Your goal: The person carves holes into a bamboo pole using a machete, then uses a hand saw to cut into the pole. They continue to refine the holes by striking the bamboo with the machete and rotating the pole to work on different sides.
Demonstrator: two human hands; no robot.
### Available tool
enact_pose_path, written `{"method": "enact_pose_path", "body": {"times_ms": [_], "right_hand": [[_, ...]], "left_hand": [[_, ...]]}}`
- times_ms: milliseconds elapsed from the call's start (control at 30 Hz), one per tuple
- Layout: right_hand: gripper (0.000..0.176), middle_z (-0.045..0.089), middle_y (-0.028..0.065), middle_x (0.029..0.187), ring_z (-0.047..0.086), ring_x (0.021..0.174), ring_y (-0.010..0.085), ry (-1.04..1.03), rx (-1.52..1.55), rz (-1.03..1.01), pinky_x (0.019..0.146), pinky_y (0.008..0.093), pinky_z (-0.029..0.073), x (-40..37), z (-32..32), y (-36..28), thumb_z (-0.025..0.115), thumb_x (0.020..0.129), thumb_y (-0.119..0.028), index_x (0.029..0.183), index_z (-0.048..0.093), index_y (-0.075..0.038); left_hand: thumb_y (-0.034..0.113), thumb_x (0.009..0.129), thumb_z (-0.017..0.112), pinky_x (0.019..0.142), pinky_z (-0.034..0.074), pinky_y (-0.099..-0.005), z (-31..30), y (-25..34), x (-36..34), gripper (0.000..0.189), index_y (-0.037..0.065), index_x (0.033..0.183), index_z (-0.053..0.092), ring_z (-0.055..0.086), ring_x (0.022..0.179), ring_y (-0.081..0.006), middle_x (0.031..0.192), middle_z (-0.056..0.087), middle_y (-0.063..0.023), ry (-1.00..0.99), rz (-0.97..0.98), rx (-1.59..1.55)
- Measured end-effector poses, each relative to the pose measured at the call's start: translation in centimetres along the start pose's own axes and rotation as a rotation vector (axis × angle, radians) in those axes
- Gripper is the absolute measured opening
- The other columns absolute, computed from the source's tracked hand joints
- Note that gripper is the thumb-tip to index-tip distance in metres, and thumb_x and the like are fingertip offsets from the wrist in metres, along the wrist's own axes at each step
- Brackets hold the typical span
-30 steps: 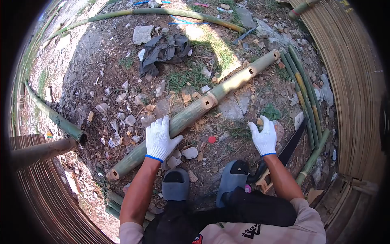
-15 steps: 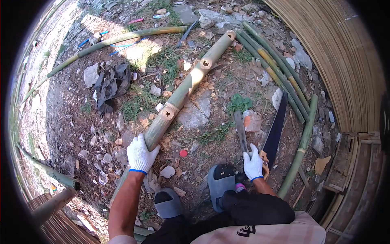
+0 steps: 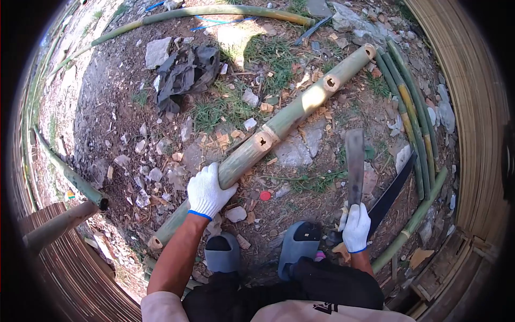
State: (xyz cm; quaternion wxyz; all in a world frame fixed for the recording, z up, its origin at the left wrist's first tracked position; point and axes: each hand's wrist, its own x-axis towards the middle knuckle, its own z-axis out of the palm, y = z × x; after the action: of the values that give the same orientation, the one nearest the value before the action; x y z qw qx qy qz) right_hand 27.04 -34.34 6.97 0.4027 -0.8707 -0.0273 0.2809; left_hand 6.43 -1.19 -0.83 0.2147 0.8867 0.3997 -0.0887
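A thick green bamboo pole [image 3: 292,117] lies slantwise on the ground, with dark holes cut beside its joints. My left hand [image 3: 206,193], in a white glove with a blue cuff, is wrapped round its lower part. In my right hand [image 3: 355,229], gloved the same way, is a machete [image 3: 354,166]; its broad worn blade points away from me, apart from the pole. Those fingers cover most of its handle. Just right of that hand lies a handsaw [image 3: 390,190] with a dark blade, its wooden grip partly hidden.
Several thinner bamboo poles [image 3: 410,110] lie at the right, near a stack of bamboo strips [image 3: 456,70]. Crumpled black plastic [image 3: 188,75], stones, wood chips and a red bottle cap [image 3: 265,196] are scattered about. My sandalled feet [image 3: 301,241] are close to the pole.
The machete has come up off the ground in my right hand, which was beside the saw's grip. My left hand stays on the pole. The view has shifted left and downward.
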Motion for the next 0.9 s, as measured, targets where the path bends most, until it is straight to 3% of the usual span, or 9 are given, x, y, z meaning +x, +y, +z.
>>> {"method": "enact_pose_path", "body": {"times_ms": [133,200,333,400,433,667,733,800,900], "right_hand": [[0.026,0.064,0.0048,0.067,0.062,0.052,0.0138,-0.274,0.059,-0.113,0.051,0.0322,0.048,5.5,6.6,-6.3,0.051,0.114,-0.025,0.103,0.061,-0.004],[0.027,0.065,0.0095,0.064,0.069,0.056,0.0235,-0.225,-0.118,-0.463,0.054,0.0391,0.051,7.5,9.3,-7.4,0.055,0.113,-0.023,0.096,0.062,-0.003],[0.026,0.065,0.0172,0.065,0.069,0.058,0.0362,-0.125,0.000,-0.484,0.055,0.0441,0.052,8.1,12.8,-10.0,0.059,0.110,-0.022,0.094,0.060,-0.002],[0.027,0.064,0.0226,0.066,0.068,0.063,0.0443,-0.131,-0.662,-0.717,0.056,0.0488,0.052,9.7,14.9,-7.2,0.062,0.109,-0.025,0.092,0.060,-0.003],[0.029,0.065,0.0272,0.072,0.067,0.069,0.0491,-0.183,-0.616,-0.672,0.059,0.0528,0.052,9.5,15.2,-6.7,0.064,0.107,-0.027,0.091,0.059,-0.004],[0.027,0.065,0.0232,0.070,0.067,0.066,0.0467,0.127,-0.419,-0.802,0.057,0.0526,0.052,8.0,13.8,-10.9,0.065,0.106,-0.022,0.087,0.059,-0.004],[0.031,0.066,0.0248,0.071,0.068,0.067,0.0470,-0.082,-0.737,-0.720,0.058,0.0542,0.053,10.2,15.0,-8.0,0.063,0.107,-0.028,0.088,0.060,-0.005],[0.033,0.066,0.0249,0.071,0.068,0.066,0.0467,-0.107,-0.772,-0.782,0.057,0.0537,0.053,10.4,14.0,-9.5,0.063,0.107,-0.029,0.087,0.060,-0.004],[0.029,0.066,0.0228,0.070,0.069,0.064,0.0438,0.079,-0.369,-0.756,0.055,0.0501,0.052,7.1,13.5,-14.1,0.068,0.105,-0.021,0.084,0.058,-0.003]], "left_hand": [[0.043,0.071,0.088,0.086,0.058,-0.0477,0.9,-0.2,0.1,0.068,0.006,0.125,0.067,0.073,0.097,-0.0356,0.105,0.074,-0.0168,0.023,-0.021,0.012],[0.041,0.071,0.087,0.086,0.057,-0.0476,0.5,0.0,0.2,0.067,0.006,0.125,0.067,0.073,0.097,-0.0356,0.106,0.074,-0.0163,-0.005,-0.042,0.013],[0.041,0.071,0.087,0.086,0.056,-0.0480,0.1,-0.1,0.2,0.066,0.007,0.124,0.067,0.073,0.097,-0.0358,0.106,0.073,-0.0159,-0.033,-0.049,-0.004],[0.042,0.071,0.088,0.085,0.056,-0.0475,-0.1,0.1,0.3,0.066,0.007,0.123,0.067,0.073,0.096,-0.0352,0.105,0.073,-0.0154,-0.059,-0.040,0.007],[0.042,0.071,0.088,0.085,0.055,-0.0470,0.0,0.1,0.2,0.066,0.007,0.122,0.067,0.073,0.096,-0.0345,0.105,0.073,-0.0148,-0.028,-0.026,0.017],[0.041,0.071,0.089,0.085,0.056,-0.0468,0.2,-0.1,0.4,0.067,0.008,0.124,0.066,0.073,0.095,-0.0338,0.105,0.073,-0.0143,-0.062,-0.037,0.022],[0.042,0.071,0.089,0.085,0.056,-0.0468,0.2,0.0,0.1,0.068,0.008,0.124,0.066,0.073,0.096,-0.0337,0.106,0.073,-0.0141,-0.056,-0.013,0.010],[0.042,0.071,0.089,0.086,0.056,-0.0466,0.1,-0.1,0.5,0.068,0.008,0.125,0.067,0.073,0.096,-0.0338,0.107,0.073,-0.0140,-0.066,-0.047,0.026],[0.043,0.072,0.088,0.086,0.056,-0.0462,0.0,-0.3,0.9,0.067,0.008,0.125,0.067,0.073,0.097,-0.0337,0.106,0.074,-0.0143,-0.051,-0.057,0.026]]}}
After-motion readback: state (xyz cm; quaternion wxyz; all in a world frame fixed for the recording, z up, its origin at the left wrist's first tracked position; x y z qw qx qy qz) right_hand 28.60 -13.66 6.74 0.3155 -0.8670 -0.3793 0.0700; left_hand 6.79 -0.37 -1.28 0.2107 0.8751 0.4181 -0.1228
